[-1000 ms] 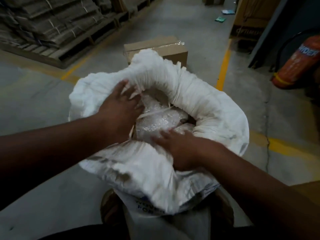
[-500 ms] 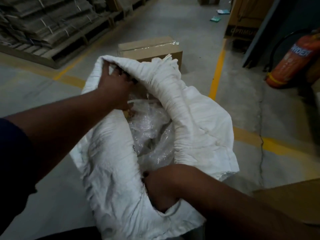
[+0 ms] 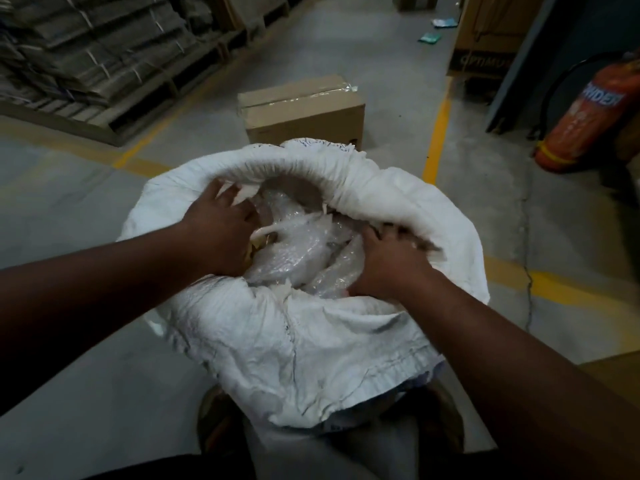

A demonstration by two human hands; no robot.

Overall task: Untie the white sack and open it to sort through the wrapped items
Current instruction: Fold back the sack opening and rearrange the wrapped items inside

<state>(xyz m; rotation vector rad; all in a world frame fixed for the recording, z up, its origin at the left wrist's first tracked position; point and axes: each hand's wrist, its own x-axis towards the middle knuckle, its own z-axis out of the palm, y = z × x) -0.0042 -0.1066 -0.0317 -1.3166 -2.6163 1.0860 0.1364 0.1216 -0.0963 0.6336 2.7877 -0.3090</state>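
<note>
I am standing in a warehouse or storage hall. The concrete floor [image 3: 346, 46] under me is bare grey and marked with painted yellow lines [image 3: 437, 133] that border the lanes. To my left, a wooden pallet [image 3: 145, 102] carries bundled stacks of flattened cardboard [image 3: 86, 46]. A sealed cardboard box [image 3: 304, 110] sits on the floor ahead, a larger carton [image 3: 485, 29] stands farther back, and a red fire extinguisher [image 3: 588, 116] leans at my right.
</note>
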